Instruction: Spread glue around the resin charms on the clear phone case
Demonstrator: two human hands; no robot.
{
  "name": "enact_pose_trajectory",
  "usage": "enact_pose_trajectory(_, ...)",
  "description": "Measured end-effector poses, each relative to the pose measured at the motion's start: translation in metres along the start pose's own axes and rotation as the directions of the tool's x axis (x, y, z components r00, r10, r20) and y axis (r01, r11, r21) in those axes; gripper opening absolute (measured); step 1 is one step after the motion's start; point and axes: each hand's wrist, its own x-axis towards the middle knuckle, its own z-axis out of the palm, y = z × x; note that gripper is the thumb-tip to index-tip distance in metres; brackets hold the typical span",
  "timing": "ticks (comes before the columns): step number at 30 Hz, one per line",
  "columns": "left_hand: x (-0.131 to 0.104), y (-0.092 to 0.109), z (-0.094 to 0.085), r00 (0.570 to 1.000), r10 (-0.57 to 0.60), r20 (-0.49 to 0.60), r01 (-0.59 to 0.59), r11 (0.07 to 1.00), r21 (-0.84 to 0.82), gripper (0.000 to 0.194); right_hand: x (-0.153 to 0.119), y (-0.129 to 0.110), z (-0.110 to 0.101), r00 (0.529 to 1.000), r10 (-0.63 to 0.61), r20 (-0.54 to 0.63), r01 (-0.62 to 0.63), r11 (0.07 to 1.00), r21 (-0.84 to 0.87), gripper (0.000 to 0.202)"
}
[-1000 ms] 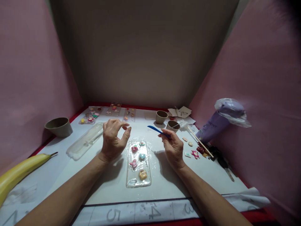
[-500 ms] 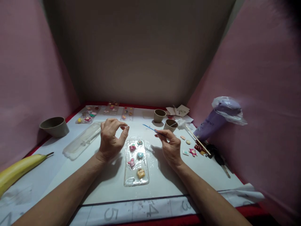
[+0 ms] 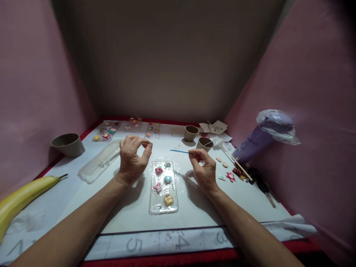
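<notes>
Blue stick (image 3: pixel 179 151) since a second ago: tips over from showing its broad blade, now thin and nearly level at frame center.
Right hand (image 3: pixel 204 168): grips the stick between thumb and fingers, right of center.
Left hand (image 3: pixel 134 157): brings finger and thumb together in a pinch, left of center; cannot tell whether around something tiny.
Phone case (image 3: pixel 164 190): lies flat at lower center, below and between both hands, apart from either.
Cups: near one (image 3: pixel 204 144) just behind the right hand, partly covered by it; far one (image 3: pixel 191 133) at upper right of center.
Right side: wooden stick (image 3: pixel 237 162), loose pink charm (image 3: pixel 230 177), purple bag (image 3: pixel 251 142).
Left side: clear tray (image 3: pixel 100 163), bowl (image 3: pixel 68 146), banana (image 3: pixel 27 191) toward lower left.
Case look: clear, wet-shiny, bearing five small charms.
</notes>
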Motion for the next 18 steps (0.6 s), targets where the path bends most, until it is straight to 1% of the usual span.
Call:
enact_pose_trajectory(4, -0.0002, -0.0004, 0.0008, 1.0, -0.013, 0.002, 0.013, 1.0, 0.004, 0.007, -0.0023, 0.0011, 0.0011, 1.0, 0.009, 0.013, -0.01, 0.999, 0.048, 0.009)
enact_pose_trajectory(12, -0.001, -0.0019, 0.0022, 0.999, -0.039, 0.007, 0.039, 0.999, 0.006, 0.007, -0.005, 0.0039, 0.0022, 0.999, 0.034, -0.033, -0.029, 0.991, 0.131, 0.009)
enact_pose_trajectory(14, -0.001, -0.002, 0.0026, 0.999, -0.038, 0.011, 0.038, 0.999, 0.006, 0.007, -0.005, 0.0034, 0.0023, 0.999, 0.02, -0.031, -0.016, 0.992, 0.123, 0.007)
enact_pose_trajectory(18, -0.001, -0.002, 0.003, 0.998, -0.049, 0.025, 0.049, 0.999, 0.012, 0.008, -0.0041, 0.0012, 0.002, 0.999, -0.049, -0.014, 0.05, 0.995, 0.082, 0.004)
